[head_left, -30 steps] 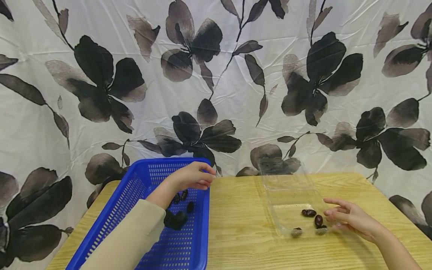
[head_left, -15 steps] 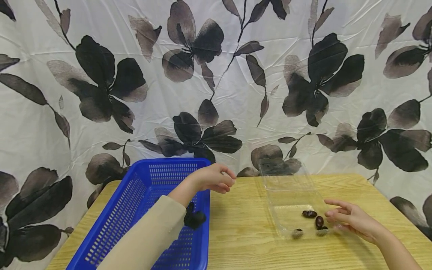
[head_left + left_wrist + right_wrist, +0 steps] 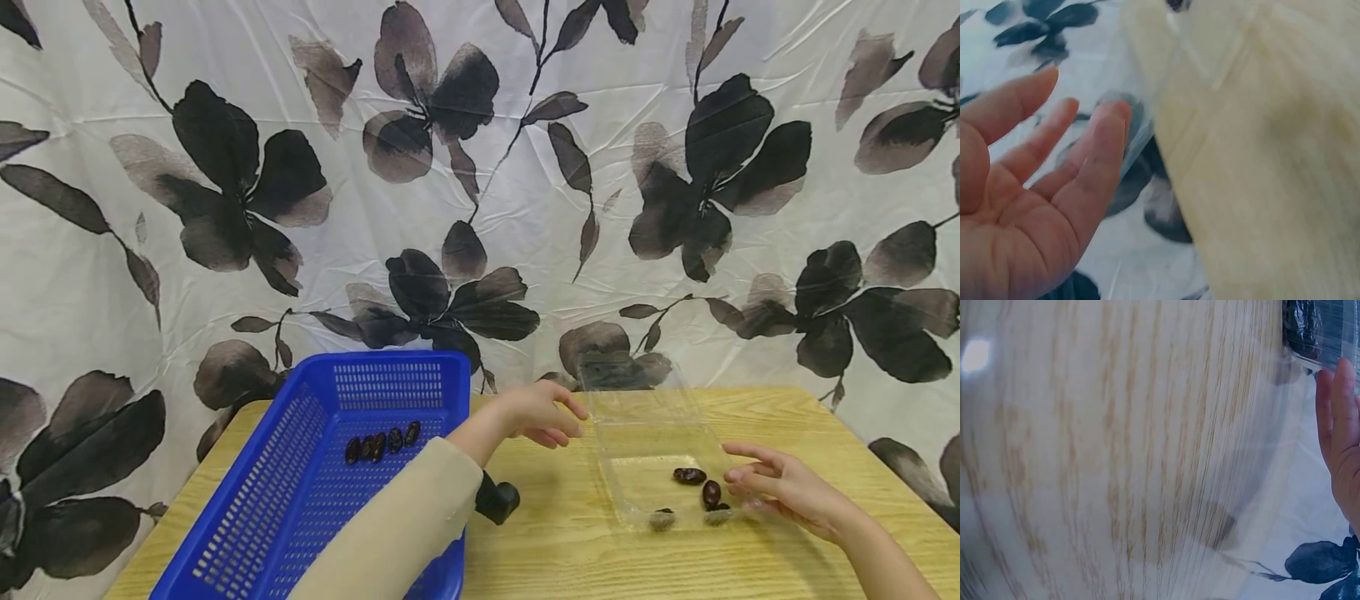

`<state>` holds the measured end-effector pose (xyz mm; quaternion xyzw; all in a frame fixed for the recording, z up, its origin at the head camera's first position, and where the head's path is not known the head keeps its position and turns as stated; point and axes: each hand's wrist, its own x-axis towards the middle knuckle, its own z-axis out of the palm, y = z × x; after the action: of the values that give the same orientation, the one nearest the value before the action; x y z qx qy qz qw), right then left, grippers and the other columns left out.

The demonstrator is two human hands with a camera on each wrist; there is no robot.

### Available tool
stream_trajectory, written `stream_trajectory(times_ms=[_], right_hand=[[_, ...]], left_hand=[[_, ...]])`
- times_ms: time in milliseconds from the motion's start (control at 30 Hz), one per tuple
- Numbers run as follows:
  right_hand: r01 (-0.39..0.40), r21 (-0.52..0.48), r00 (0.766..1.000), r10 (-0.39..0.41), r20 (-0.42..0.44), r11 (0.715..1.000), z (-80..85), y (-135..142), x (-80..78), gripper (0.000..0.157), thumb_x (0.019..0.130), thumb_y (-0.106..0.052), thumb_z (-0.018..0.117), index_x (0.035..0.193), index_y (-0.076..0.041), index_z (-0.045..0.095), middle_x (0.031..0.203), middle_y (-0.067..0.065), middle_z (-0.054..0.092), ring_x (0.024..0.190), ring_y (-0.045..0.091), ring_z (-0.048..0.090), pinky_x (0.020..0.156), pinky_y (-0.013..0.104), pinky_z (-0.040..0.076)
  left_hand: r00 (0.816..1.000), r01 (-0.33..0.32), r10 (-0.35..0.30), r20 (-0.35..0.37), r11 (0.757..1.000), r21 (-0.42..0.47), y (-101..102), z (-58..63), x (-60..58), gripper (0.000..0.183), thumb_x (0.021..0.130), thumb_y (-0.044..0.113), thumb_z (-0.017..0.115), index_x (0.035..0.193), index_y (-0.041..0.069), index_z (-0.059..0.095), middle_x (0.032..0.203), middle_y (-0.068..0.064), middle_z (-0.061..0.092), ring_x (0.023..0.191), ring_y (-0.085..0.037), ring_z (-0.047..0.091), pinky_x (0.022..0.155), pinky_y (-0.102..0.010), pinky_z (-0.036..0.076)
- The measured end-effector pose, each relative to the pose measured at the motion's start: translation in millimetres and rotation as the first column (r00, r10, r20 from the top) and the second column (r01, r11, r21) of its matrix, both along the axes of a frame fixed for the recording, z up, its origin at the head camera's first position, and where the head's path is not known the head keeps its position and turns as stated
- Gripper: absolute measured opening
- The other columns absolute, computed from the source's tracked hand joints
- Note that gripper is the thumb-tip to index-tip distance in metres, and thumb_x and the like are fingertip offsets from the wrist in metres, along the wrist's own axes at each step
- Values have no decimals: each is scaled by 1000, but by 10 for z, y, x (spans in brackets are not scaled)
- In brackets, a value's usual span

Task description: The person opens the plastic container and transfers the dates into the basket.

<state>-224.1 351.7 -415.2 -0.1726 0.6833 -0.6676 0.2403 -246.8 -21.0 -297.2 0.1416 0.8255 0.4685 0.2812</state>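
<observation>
My left hand hovers between the blue basket and the clear plastic box, its fingers loosely spread; the left wrist view shows nothing in its palm. My right hand is at the right side of the clear plastic box, with straight fingers right at its wall, as the right wrist view also shows. This box has its lid raised at the back. Several dark brown dates lie near its front, one date on its side. More dates form a row inside the blue basket.
Both containers stand on a light wooden table. Behind it hangs a white cloth with dark flowers. A black wrist camera sticks out below my left wrist, beside the basket's right rim.
My left hand has moved right, from over the basket to near the plastic box, uncovering the row of dates. The right hand has stayed at the box.
</observation>
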Motion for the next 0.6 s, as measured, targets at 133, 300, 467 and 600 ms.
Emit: stream_trajectory(times_ms=[133,300,467,600], right_hand=[[-12,-11,1000,12,-5,1000,5,3,-3,43,99,-5,43,116,-42,56,109,-3,63,98,13,61,74,30,54],[-7,-8,1000,7,-9,1000,14,14,8,42,98,-5,44,115,-43,55,109,-4,63,98,12,61,74,29,54],[-1,-3,1000,1,-12,1000,4,27,11,41,98,-6,46,115,-43,55,110,-4,63,99,12,61,75,30,54],[-1,-4,1000,1,-18,1000,-16,32,2,41,98,-6,46,116,-43,55,110,-3,63,99,13,61,76,31,54]], left_hand=[[996,92,-91,25,995,-34,183,-97,55,28,86,5,66,113,4,62,116,-8,57,86,-24,64,73,-32,54],[991,129,-129,22,991,-26,403,-184,112,23,86,7,66,109,4,63,112,-4,56,82,-21,63,72,-29,53],[994,106,-107,-27,994,-13,602,-284,154,17,85,4,66,102,2,65,97,-1,59,72,-18,61,69,-30,53],[990,95,-97,-102,995,-24,754,-391,187,15,84,1,67,99,1,67,88,-2,58,69,-19,60,67,-29,52]])
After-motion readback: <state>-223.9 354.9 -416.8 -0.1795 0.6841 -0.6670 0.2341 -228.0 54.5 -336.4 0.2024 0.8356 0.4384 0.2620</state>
